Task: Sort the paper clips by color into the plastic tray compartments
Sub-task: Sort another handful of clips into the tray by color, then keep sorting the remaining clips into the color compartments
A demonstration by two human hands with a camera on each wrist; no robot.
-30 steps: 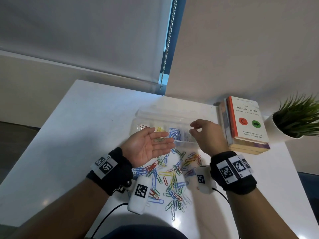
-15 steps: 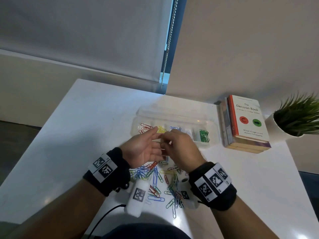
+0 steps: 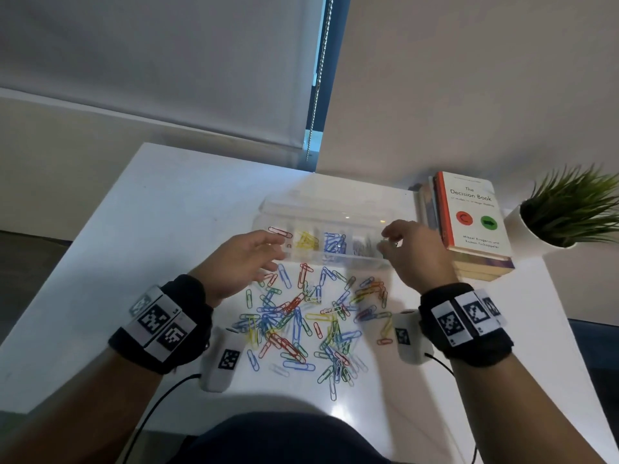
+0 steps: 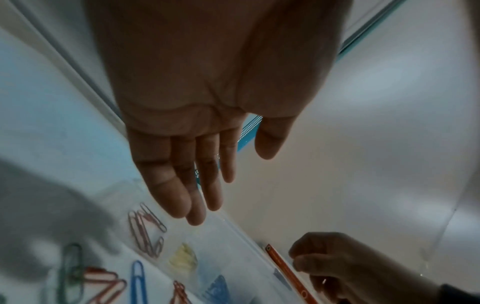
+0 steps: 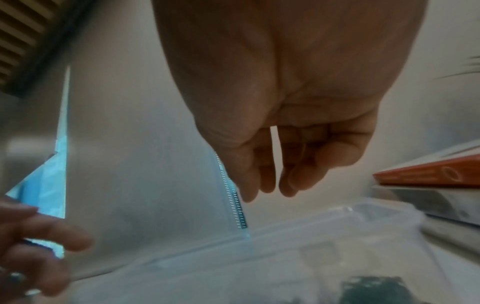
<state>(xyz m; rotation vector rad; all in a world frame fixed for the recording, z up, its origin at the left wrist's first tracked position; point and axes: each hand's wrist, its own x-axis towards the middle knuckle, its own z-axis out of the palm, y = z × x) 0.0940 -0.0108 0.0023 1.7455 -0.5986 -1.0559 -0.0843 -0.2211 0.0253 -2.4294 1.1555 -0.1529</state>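
Left hand (image 3: 244, 262) lay flat, holding nothing, at the tray's (image 3: 321, 259) 8 o'clock. Right hand (image 3: 415, 252) hovered at its 3 o'clock end — fingers loosely curled, its hold unclear.

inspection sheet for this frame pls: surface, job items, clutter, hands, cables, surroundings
Surface: white table, glossy.
Job's things: clear plastic tray with red, yellow, blue and pale clips in separate compartments; loose mixed paper clips in front of it.
Clutter: stack of books; potted plant.
Grippers: left hand open, palm empty; right hand over the tray's right end, fingers bent down, contents unclear.
Cables: black cable from the left wrist camera; another at the right.
Surroundings: roller blind with bead chain; plain wall.
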